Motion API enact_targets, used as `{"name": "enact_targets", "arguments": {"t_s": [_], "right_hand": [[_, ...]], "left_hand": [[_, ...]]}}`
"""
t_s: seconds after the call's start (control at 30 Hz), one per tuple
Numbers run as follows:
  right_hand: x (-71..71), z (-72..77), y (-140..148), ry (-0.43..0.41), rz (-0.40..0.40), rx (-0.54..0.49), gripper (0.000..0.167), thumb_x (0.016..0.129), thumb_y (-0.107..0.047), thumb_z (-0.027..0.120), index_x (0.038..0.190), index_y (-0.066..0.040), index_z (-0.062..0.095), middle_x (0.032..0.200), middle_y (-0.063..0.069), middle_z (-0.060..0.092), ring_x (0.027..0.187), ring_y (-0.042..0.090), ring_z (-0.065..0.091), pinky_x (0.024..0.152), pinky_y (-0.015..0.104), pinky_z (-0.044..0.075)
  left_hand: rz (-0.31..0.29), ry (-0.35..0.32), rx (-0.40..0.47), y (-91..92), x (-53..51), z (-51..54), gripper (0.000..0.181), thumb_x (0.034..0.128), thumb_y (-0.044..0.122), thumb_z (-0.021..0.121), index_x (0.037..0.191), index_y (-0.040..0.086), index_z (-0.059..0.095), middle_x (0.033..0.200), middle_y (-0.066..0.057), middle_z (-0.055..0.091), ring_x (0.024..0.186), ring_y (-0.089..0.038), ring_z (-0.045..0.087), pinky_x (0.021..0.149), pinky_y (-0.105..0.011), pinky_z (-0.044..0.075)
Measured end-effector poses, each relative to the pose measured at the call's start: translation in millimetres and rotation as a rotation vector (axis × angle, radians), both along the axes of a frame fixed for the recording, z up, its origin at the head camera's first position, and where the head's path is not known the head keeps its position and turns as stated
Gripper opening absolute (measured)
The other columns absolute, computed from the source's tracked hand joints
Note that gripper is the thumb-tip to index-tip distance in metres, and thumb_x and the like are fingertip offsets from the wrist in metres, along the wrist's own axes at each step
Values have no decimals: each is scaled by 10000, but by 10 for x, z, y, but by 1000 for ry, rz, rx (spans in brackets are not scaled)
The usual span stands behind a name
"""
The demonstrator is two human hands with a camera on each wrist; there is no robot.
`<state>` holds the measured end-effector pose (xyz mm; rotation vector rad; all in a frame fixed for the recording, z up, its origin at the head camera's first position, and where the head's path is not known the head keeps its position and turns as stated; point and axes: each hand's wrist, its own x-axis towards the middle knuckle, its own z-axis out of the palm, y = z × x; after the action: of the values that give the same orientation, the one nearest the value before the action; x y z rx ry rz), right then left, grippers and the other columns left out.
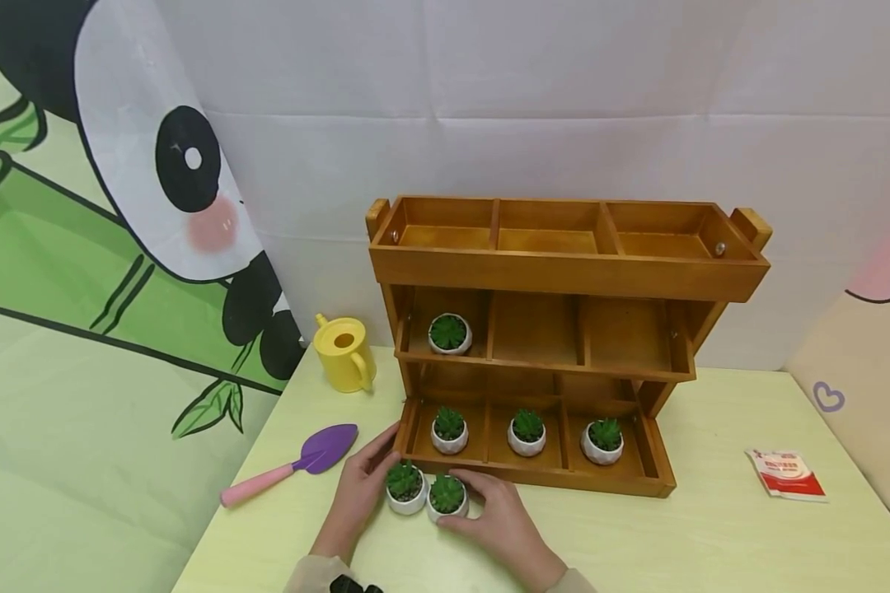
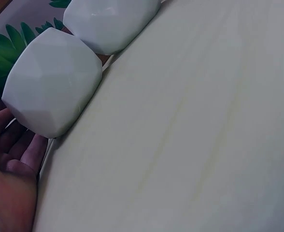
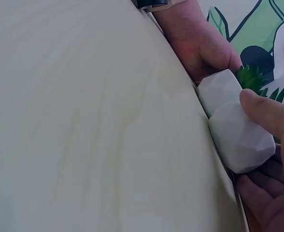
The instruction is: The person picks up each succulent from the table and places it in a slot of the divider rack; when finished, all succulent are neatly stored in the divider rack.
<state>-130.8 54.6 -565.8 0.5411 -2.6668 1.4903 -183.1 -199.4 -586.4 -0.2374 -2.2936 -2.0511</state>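
Note:
Two small succulents in white faceted pots stand side by side on the table before the wooden shelf (image 1: pixel 537 475). My right hand (image 1: pixel 500 515) holds the right potted succulent (image 1: pixel 447 496), thumb at its front and fingers behind, as the right wrist view shows with the white pot (image 3: pixel 241 140). Beside the left potted succulent (image 1: pixel 405 486) is my left hand (image 1: pixel 359 486), its fingers loosely extended by the shelf's front left corner. In the left wrist view those fingers (image 2: pixel 33 154) lie behind the near pot (image 2: pixel 55 84); whether they touch it I cannot tell.
The bottom tier holds three potted succulents, one per compartment, including the middle one (image 1: pixel 526 432). Another succulent (image 1: pixel 450 333) sits in the middle tier's left compartment. Left of the shelf are a yellow watering can (image 1: pixel 344 356) and a purple-bladed trowel (image 1: pixel 326 449); right, a red-and-white packet (image 1: pixel 786 475).

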Motion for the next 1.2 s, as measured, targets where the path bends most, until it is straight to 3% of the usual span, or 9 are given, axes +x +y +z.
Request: {"name": "enact_targets", "arguments": {"t_s": [0.2, 0.53, 0.83, 1.2], "right_hand": [[-7, -3, 15, -17, 6, -35, 637, 787, -398, 932, 1326, -130, 723, 1269, 14, 729, 1163, 205, 680, 992, 355, 584], [8, -11, 47, -6, -33, 17, 621, 780, -436, 927, 1312, -174, 743, 1249, -33, 738, 1146, 180, 679, 1000, 418, 576], [15, -12, 113, -36, -17, -28, 629, 780, -408, 934, 1313, -138, 740, 1253, 11, 737, 1121, 158, 694, 947, 313, 600], [45, 3, 209, 1, -15, -2, 631, 771, -443, 930, 1310, -171, 748, 1247, -23, 739, 1161, 163, 679, 995, 356, 582]], "left_hand": [[-2, 6, 3, 5, -18, -20, 470, 1040, 93, 649, 1503, 142, 587, 1525, -58, 550, 1372, -241, 540, 1109, -234, 458], [-11, 27, 5, -1, -24, -37, 478, 1034, 113, 662, 1505, 120, 580, 1525, -81, 547, 1382, -274, 529, 1111, -234, 453], [-9, 19, 1, -5, -30, -41, 477, 1034, 110, 661, 1504, 125, 581, 1523, -76, 550, 1384, -254, 526, 1115, -227, 446], [-2, 32, -3, -5, -31, -50, 473, 1032, 97, 661, 1499, 118, 586, 1518, -72, 555, 1388, -256, 523, 1120, -222, 436]]}}
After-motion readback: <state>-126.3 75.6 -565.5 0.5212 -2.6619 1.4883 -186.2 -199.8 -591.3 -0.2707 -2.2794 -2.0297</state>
